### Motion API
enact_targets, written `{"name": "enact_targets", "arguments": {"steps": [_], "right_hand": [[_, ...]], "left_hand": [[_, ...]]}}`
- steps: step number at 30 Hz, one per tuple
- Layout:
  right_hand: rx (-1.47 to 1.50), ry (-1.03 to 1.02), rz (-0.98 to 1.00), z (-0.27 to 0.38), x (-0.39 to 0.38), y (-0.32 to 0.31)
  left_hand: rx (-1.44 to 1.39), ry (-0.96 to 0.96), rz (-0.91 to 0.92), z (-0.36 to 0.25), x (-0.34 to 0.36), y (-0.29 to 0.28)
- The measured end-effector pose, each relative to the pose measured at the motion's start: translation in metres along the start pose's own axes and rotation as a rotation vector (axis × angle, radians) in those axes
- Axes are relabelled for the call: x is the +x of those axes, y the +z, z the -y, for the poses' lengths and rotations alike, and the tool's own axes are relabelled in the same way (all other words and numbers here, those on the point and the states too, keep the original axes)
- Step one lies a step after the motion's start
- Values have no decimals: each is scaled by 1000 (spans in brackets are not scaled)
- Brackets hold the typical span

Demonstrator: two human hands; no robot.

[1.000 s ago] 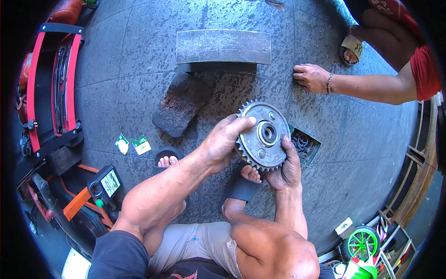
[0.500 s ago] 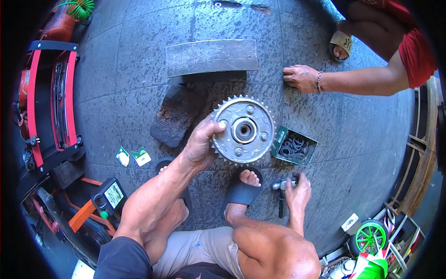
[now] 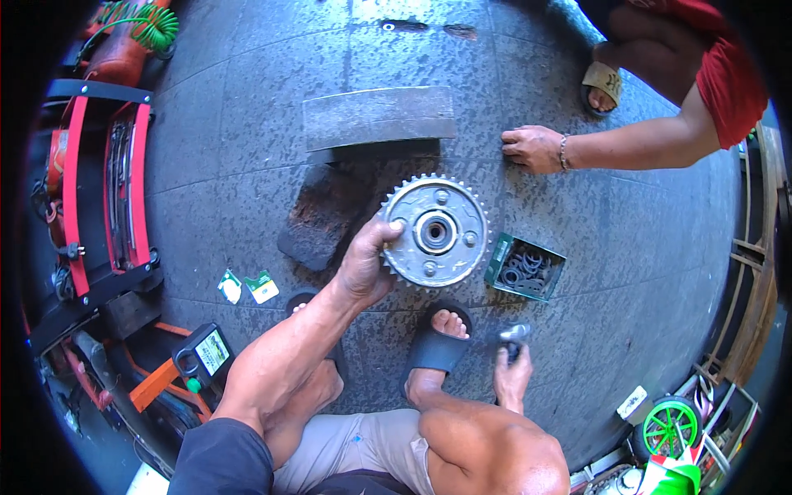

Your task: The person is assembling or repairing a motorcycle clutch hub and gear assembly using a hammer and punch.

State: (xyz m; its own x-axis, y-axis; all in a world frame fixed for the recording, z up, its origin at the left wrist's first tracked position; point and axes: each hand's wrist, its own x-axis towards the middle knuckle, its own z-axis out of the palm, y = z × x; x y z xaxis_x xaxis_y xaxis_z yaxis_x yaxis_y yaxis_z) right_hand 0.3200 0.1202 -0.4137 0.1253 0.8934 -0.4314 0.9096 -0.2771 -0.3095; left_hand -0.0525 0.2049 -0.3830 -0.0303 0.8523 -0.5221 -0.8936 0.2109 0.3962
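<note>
My left hand grips a toothed metal sprocket with a round hub and bearing by its left edge, thumb on the face, raised above the floor. Low at the right, beside my sandalled foot, my right hand is closed round the dark handle of a hammer with a silver head; the tool is slightly blurred. A small green box of loose black rings and small parts sits right of the sprocket. A dark, rough block lies left of it, below a curved metal-topped stand.
A co-worker in red squats at upper right, one hand on the floor. A red-and-black rack and green coiled hose stand left; an orange frame and black jug lower left. Wooden frames and a green wheel line the right.
My right hand let go of the sprocket, dropped to the floor at the right and took hold of a hammer. The sprocket turned to face up in my left hand.
</note>
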Motion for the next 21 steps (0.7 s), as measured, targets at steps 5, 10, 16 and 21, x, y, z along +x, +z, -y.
{"name": "enact_targets", "arguments": {"steps": [5,10,16,21], "right_hand": [[910,-36,460,117,-1,-96],[387,-493,229,175,29,-96],[624,-440,251,203,25,-115],[332,-539,243,217,48,-93]], "left_hand": [[183,105,-29,10,0,-10],[585,227,-138,26,3,-14],[731,249,-148,13,-8,4],[665,176,-101,15,-11,-11]]}}
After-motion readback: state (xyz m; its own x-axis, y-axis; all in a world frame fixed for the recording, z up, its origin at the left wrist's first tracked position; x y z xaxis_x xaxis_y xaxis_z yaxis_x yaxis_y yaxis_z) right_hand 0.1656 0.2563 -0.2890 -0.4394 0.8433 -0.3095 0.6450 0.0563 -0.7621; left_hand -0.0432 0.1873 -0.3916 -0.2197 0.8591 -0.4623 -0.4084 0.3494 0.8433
